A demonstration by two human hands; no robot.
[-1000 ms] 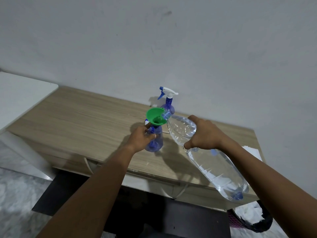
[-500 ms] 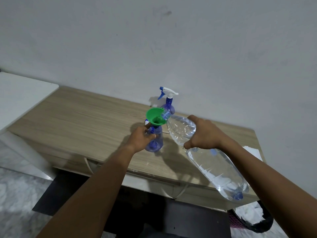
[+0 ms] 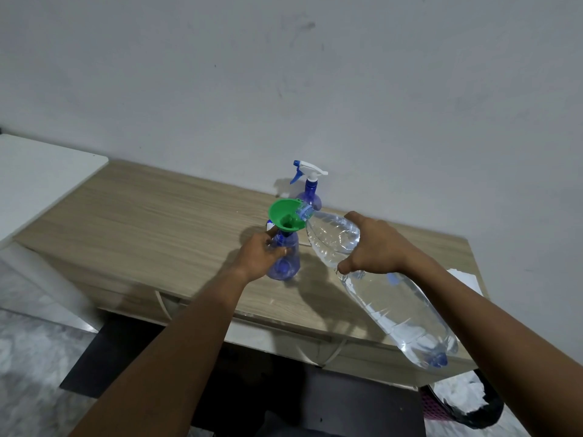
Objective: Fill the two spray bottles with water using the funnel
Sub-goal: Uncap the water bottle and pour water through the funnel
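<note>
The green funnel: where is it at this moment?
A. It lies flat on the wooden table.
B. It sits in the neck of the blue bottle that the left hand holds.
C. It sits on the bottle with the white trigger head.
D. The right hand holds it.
B: the green funnel stands in the neck of the blue bottle gripped by the left hand, with the mouth of the large clear bottle at its rim.

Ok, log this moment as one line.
phase: pouring | left hand: steadying blue plastic spray bottle | green funnel: in its neck | right hand: tilting clear water bottle at rim

No readable text anywhere — bottles, funnel, desk all unmarked.
</note>
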